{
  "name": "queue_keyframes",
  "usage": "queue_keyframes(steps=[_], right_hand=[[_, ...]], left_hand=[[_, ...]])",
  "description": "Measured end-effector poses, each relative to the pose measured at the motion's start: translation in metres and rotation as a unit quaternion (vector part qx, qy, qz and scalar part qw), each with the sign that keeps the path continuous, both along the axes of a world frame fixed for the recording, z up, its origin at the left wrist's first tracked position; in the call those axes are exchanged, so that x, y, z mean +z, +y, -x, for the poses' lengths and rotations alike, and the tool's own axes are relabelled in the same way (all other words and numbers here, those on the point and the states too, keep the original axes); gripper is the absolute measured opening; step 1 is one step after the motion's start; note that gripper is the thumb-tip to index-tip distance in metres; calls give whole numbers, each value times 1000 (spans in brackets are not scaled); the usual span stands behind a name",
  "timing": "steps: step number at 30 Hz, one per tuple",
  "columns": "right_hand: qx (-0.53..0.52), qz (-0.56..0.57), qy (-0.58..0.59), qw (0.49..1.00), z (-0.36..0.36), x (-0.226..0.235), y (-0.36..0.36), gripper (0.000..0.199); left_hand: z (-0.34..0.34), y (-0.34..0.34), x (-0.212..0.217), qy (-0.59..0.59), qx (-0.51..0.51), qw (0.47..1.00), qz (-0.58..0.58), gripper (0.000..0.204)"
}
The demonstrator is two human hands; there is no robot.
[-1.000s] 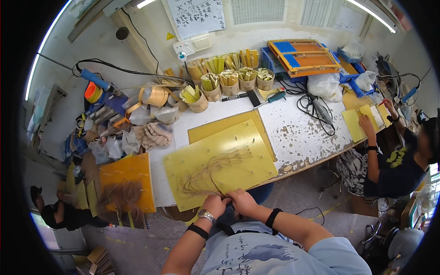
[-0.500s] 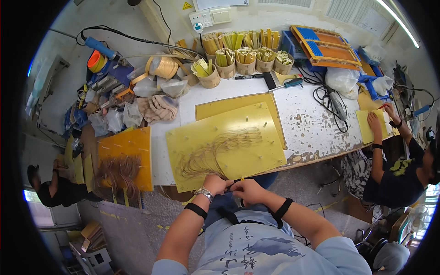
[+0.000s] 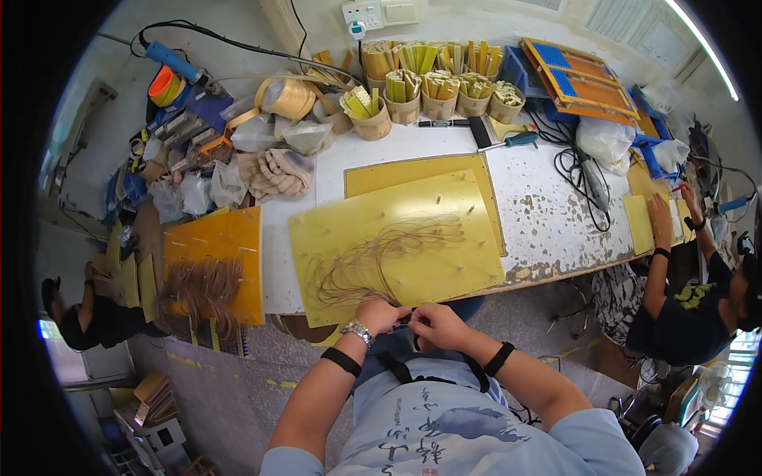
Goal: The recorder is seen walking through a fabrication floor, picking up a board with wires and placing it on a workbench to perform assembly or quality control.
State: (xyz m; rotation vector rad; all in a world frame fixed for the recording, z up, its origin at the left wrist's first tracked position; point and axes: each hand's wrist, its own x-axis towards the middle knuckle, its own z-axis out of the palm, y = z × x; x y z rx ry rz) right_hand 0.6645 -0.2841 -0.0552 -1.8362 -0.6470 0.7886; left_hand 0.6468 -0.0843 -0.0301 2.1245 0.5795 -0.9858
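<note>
At lower centre, the left hand (image 3: 379, 315) and right hand (image 3: 436, 325) meet, both pinched shut on thin coppery wires (image 3: 373, 262). These fan in loose curved strands across a flat yellow board (image 3: 444, 230) studded with small pegs, on a speckled white table (image 3: 548, 214).

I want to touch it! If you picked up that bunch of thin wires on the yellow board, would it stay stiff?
Probably floppy: the thin wires lie in loose curves. Likely light, being so fine. They fan out around the yellow board's pegs, so they might snag.
</note>
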Motion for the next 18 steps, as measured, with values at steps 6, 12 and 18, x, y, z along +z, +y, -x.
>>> queue_keyframes(steps=[6,12,18], right_hand=[[-12,-13,10,1000,0,5,3,14],[-18,-16,-17,1000,2,5,8,13],[-9,15,-77,997,5,12,17,15]], left_hand=[[2,2,-14,-24,29,999,27,33],[3,2,-19,-4,34,999,34,33],[2,4,-19,-44,-30,998,-24,45]])
